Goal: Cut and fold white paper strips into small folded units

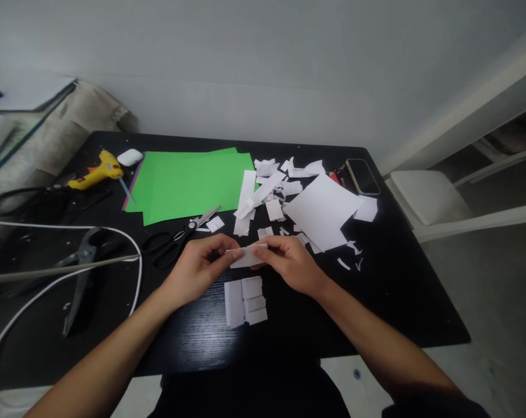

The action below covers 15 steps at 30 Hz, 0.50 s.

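Observation:
A small white strip of paper is pinched between my two hands, just above the black table. My left hand grips its left end between thumb and fingers. At the right end, my right hand holds it with the thumb on top; the fingers underneath are partly hidden. Nearer to me lies a group of small folded white paper pieces, set side by side. Black-handled scissors rest left of my left hand, their blades pointing away toward a green sheet.
Green sheets lie at the back, with white paper scraps and a larger white sheet to their right. A yellow glue gun, white cable and large shears occupy the left. A phone sits back right.

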Motion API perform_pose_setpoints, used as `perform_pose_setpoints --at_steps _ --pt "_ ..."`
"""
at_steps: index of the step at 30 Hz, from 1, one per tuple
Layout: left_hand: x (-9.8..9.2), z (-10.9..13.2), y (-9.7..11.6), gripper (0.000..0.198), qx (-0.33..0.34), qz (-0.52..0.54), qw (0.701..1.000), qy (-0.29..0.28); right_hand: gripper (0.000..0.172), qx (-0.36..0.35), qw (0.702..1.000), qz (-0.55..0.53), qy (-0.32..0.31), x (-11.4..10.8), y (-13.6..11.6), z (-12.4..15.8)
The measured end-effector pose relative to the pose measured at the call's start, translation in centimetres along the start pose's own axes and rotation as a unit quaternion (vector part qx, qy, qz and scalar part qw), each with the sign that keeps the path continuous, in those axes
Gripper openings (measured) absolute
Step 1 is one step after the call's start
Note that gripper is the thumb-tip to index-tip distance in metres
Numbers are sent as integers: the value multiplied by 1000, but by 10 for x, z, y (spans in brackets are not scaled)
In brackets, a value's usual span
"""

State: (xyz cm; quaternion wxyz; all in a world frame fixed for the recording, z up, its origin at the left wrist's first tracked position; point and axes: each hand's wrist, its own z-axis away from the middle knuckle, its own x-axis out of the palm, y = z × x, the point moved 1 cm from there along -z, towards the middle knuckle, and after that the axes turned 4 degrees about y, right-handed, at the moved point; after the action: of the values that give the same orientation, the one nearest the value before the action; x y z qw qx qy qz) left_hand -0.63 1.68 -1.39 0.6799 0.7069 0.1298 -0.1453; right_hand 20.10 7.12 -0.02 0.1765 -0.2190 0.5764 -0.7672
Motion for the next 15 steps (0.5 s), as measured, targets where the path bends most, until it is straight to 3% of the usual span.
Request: perform_pose_setpoints --at_steps 4,10,15 --pt "-2 0 0 28 -15 6 1000 -7 32 38 999 -27 -25 -1 -1 0" --pt "1 -1 0 24 -21 31 999 -37 26 -32 995 99 -3 -1 5 -3" --pt "-2 -3 0 20 -53 85 994 -30 30 18 999 -13 26 -2 14 -4"
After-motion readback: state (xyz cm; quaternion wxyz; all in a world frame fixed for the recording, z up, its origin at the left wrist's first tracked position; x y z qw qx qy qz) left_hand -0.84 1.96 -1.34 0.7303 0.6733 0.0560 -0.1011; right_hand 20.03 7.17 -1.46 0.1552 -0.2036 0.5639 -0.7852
